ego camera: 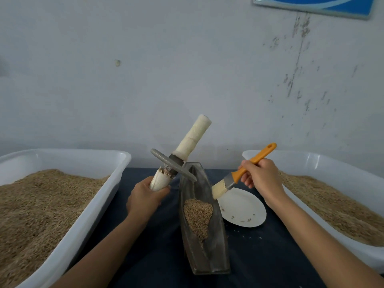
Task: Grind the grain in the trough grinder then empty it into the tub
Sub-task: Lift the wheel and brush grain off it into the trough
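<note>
— What does each hand hold over the dark table (259,256)?
— The left hand (145,199) wraps its fingers round the lower white handle of the grinding wheel (173,167), lifted and tilted, its metal disc just above the far end of the trough grinder (202,221). The right hand (262,176) grips the orange handle of a brush (239,176), whose bristles touch the trough's right rim.

— And the grain?
— A heap of grain (198,215) lies inside the trough, below both grips. A white plate (243,206) sits under the brush hand. One white tub (62,204) of grain stands left of the wheel hand, another tub (332,206) right of the brush hand.
</note>
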Demonstrator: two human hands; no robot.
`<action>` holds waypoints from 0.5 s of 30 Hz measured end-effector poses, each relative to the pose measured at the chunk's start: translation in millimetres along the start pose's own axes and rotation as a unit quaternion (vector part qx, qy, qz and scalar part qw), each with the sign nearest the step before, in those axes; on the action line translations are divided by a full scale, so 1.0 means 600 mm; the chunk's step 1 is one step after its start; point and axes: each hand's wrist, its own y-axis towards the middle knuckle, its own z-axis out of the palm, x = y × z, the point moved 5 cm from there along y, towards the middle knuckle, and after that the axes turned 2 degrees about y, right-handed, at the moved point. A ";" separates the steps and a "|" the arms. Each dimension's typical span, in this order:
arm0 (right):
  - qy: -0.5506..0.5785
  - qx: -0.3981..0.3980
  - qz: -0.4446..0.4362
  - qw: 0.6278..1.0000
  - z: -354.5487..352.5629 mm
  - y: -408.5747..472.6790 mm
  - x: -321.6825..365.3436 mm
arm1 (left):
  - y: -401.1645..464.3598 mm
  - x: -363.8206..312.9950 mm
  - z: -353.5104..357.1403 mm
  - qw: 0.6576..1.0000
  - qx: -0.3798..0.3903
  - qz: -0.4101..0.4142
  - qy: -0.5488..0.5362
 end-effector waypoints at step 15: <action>-0.490 0.189 -0.446 0.725 -0.009 -0.121 -0.044 | 0.001 0.000 0.007 0.999 0.023 0.002 0.034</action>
